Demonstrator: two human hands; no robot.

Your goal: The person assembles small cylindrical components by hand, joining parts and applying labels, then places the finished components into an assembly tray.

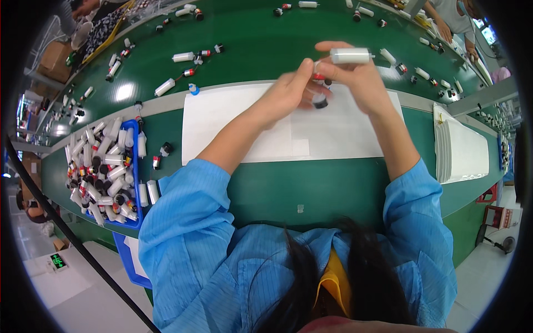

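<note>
My right hand (pixel 360 80) is closed on a white cylindrical tube (pixel 351 55) with a narrow tip, lying level across the fingers. Its thumb reaches left to my left hand (pixel 286 94). The left fingers are curled and blurred by motion. A black round cap (pixel 320 102) shows just below them, apparently in their grip. Between the hands sits a small red part (pixel 317 76), mostly covered by fingers. Both hands are over the far part of a white sheet (pixel 239 133) on the green table.
At left, a blue tray (pixel 133 172) is heaped with white tubes and red and black parts. Loose pieces (pixel 156 162) lie beside it. A green belt (pixel 250 53) beyond carries scattered tubes. White sheets (pixel 461 147) are stacked at right, near a metal post (pixel 483 97). Other people stand across the belt.
</note>
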